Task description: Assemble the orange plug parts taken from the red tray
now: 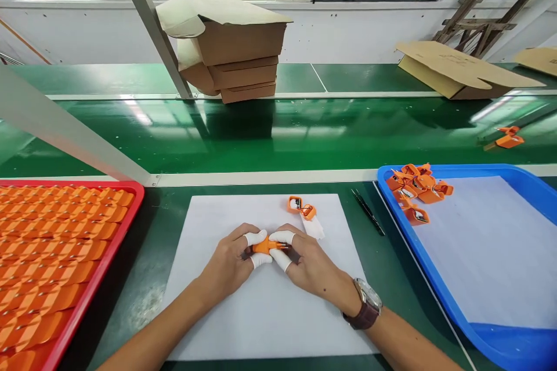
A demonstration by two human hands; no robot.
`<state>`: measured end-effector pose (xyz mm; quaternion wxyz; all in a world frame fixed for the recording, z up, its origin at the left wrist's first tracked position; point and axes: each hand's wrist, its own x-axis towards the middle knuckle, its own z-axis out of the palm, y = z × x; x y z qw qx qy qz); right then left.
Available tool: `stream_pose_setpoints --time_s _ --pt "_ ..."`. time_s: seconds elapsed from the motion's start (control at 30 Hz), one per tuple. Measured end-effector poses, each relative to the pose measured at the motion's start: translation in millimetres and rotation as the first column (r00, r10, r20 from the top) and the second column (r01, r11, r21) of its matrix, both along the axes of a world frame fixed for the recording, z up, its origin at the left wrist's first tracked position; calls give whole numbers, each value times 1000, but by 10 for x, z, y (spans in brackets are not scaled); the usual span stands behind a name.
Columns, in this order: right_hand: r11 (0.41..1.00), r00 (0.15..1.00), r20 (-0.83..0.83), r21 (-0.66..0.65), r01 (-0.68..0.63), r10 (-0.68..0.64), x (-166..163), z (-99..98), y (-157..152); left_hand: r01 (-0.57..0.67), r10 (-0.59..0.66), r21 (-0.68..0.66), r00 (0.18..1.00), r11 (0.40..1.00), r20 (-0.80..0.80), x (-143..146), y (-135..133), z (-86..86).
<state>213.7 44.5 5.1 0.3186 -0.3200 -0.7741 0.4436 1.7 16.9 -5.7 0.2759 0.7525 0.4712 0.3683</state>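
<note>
Between my two hands is a small orange plastic part (261, 246) with dark prongs at its right end. My left hand (230, 261) pinches its left side, with white covers on the thumb and index finger. From the right, my right hand (307, 258) grips the other end with fingertips covered the same way; a watch is on that wrist. Both hands are over a white paper sheet (261, 324). Just beyond my right hand lies an opened orange plastic piece (301, 207) beside a small white slip (314, 227). The fingertips hide much of the held part.
At left a red tray (138, 197) holds rows of orange parts. A blue tray (444, 307) at right carries several orange pieces (420, 185). Black tweezers (368, 212) lie between sheet and blue tray. Cardboard boxes (243, 43) stand behind the green belt (209, 151), where another orange piece (509, 139) lies.
</note>
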Motion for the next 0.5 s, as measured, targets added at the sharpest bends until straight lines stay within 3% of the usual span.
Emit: stream_pose_setpoints --time_s 0.27,0.4,0.5 --pt "985 995 -65 -162 61 -72 -29 -88 0 53 -47 57 994 997 -101 4 -15 -57" --pt "986 995 -39 -145 84 -91 -28 -79 -27 25 -16 51 986 998 -168 11 -73 -90" --pt "989 996 -34 -126 83 -88 -25 -46 -40 32 -9 123 982 992 -189 12 -96 -117"
